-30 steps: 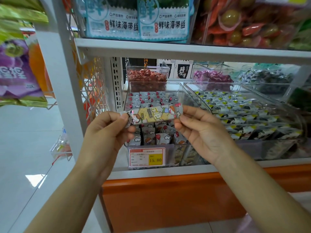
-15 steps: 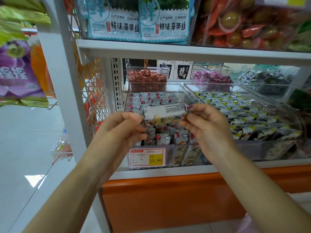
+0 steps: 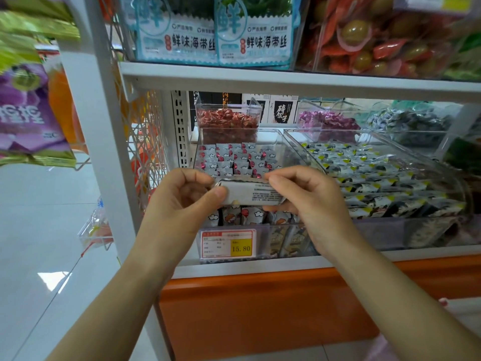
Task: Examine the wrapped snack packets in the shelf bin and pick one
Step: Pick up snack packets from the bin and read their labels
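Centre frame: left hand (image 3: 182,201) and right hand (image 3: 309,201) pinch opposite ends of a small white wrapped snack packet (image 3: 252,195) (small print uppermost); holding it level and steady should aid reading.

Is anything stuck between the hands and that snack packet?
No, nothing visible is. The left hand and the right hand each pinch one end of the packet directly. They hold it up in front of the clear bin, above the other packets.

The packet (image 3: 251,192) has turned over, printed back now showing.
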Demonstrator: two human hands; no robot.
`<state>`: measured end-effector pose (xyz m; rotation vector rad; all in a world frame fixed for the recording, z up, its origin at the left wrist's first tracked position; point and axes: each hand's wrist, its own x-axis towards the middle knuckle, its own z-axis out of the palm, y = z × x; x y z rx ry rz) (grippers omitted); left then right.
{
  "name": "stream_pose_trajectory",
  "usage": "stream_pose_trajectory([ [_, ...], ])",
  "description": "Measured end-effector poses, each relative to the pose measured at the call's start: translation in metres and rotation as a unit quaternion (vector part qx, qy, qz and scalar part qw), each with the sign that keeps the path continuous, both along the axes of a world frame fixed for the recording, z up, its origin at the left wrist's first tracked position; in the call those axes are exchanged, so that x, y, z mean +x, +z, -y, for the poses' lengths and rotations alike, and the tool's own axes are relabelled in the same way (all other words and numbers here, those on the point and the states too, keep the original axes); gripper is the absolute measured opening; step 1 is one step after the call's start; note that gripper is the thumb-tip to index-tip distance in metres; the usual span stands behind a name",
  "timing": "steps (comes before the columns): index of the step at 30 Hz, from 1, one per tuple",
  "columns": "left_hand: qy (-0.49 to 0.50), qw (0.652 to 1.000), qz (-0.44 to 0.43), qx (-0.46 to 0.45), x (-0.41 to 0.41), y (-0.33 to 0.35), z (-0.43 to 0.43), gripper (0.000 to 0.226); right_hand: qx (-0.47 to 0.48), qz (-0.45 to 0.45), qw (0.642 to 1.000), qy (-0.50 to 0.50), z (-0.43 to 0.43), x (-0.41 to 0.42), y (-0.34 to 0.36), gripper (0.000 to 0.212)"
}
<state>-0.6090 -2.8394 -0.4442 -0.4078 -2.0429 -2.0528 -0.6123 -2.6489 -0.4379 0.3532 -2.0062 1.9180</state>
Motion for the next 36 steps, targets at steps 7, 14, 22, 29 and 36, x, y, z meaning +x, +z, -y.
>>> stream_pose_trajectory([
  [7,-0.024,0.998,-0.024,-0.055,0.003,0.001,-0.004,0.039,0.092,-0.056,0.99,-0.093,-0.003,0.0,0.0,0.021],
  [14,0.011,0.994,0.001,-0.109,0.005,0.001,-0.008,0.011,0.139,-0.084,0.984,-0.072,0.0,0.003,0.0,0.014],
  [22,0.041,0.983,-0.027,-0.175,0.003,0.009,0.002,0.023,0.16,-0.092,0.982,-0.042,0.004,0.004,0.0,0.015],
  [29,0.042,0.981,-0.04,-0.186,0.0,0.006,0.003,0.022,0.154,-0.089,0.983,-0.049,0.005,0.004,-0.001,0.015],
  [36,0.051,0.958,-0.088,-0.267,0.0,0.002,-0.003,0.042,0.081,-0.039,0.992,-0.086,0.001,-0.003,-0.003,0.012],
])
